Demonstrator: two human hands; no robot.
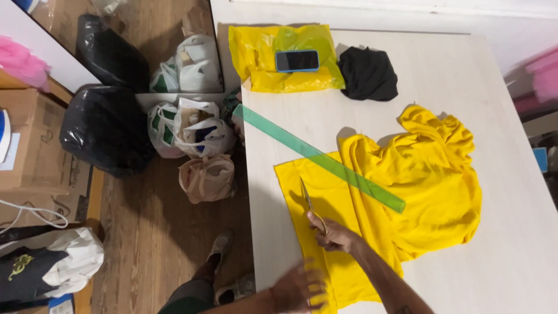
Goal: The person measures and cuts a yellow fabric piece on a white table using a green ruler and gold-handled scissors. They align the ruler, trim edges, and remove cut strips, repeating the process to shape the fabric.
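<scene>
Crumpled yellow fabric on table; scissors point away, blades over its edge

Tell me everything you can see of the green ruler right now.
The ruler is a long, flat, see-through green strip, plastic by its look. It lies diagonally on the table, one end at the table's left edge, the other resting on the yellow cloth, whose colour shows through it. No hand touches it; the scissors in the right hand point toward its middle, just short of it.

Table top: phone on yellow bag; black cloth
Floor: black sacks, white bags
</scene>
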